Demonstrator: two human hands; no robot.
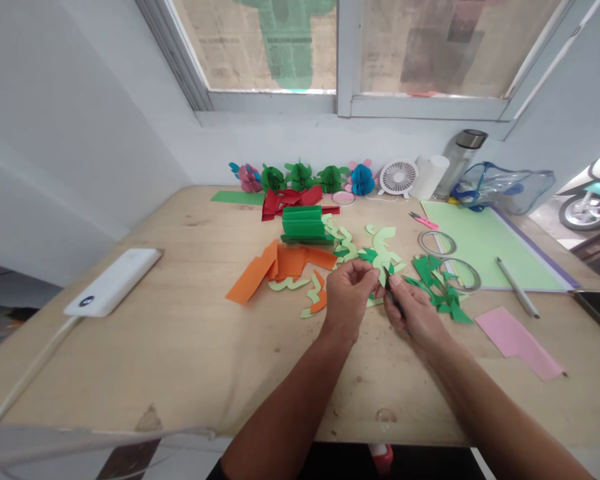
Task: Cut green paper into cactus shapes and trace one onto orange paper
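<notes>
I find the left hand point(347, 293) with thumb and fingertips pressed together; whether paper sits between them I cannot tell. The right hand point(415, 303) is closed around dark snips point(389, 285), blades up beside the left fingertips. Just beyond lies the pale green cut paper point(384, 241); contact is unconfirmed. I judge it light, limp and easily torn at its narrow necks: grip the broad part lightly. Green scraps point(453, 308) lie right, folded orange paper point(253, 280) left.
</notes>
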